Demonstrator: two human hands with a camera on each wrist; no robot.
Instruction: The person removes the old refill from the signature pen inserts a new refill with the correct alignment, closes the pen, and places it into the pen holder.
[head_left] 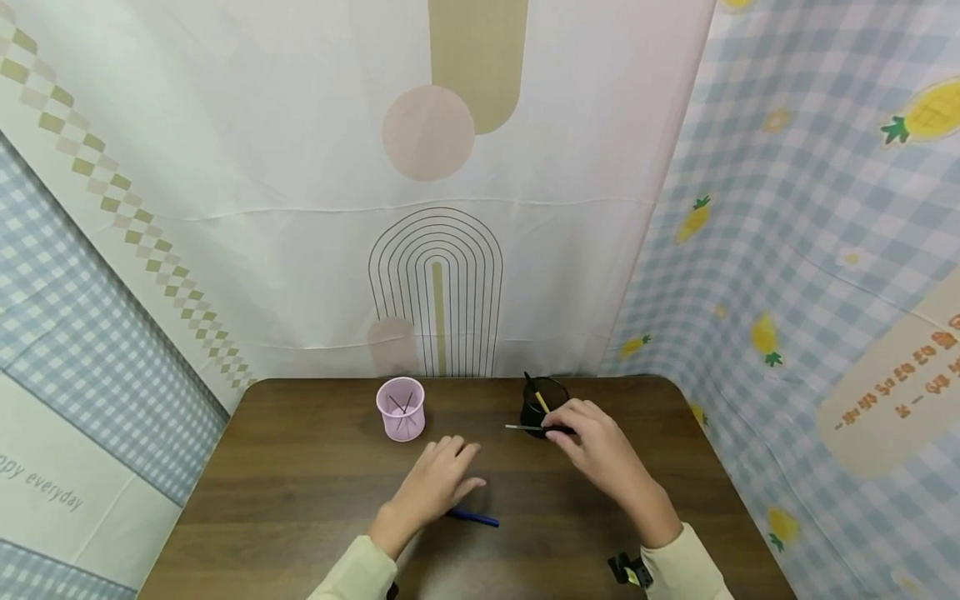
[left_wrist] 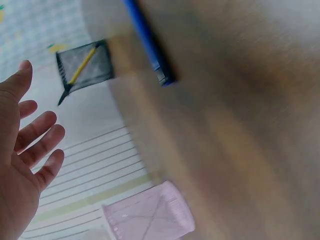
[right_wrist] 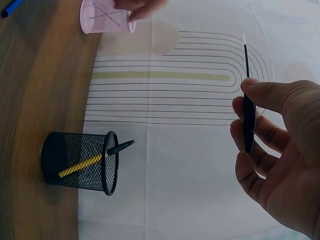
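Note:
My right hand pinches a slim dark tool with a thin neck and a pale tip; its exact kind is unclear. In the head view that hand is in front of the black mesh pen holder, partly covering it. A black-and-yellow pen leans inside the holder. My left hand hovers over the table with relaxed fingers and holds nothing. Close by, a blue pen lies on the tabletop, one end hidden by the left hand in the head view.
A pink pen holder stands at the back, left of the black one, with dark crossed lines showing in it. The brown wooden table ends at a white patterned cloth; a checked cloth hangs at the right.

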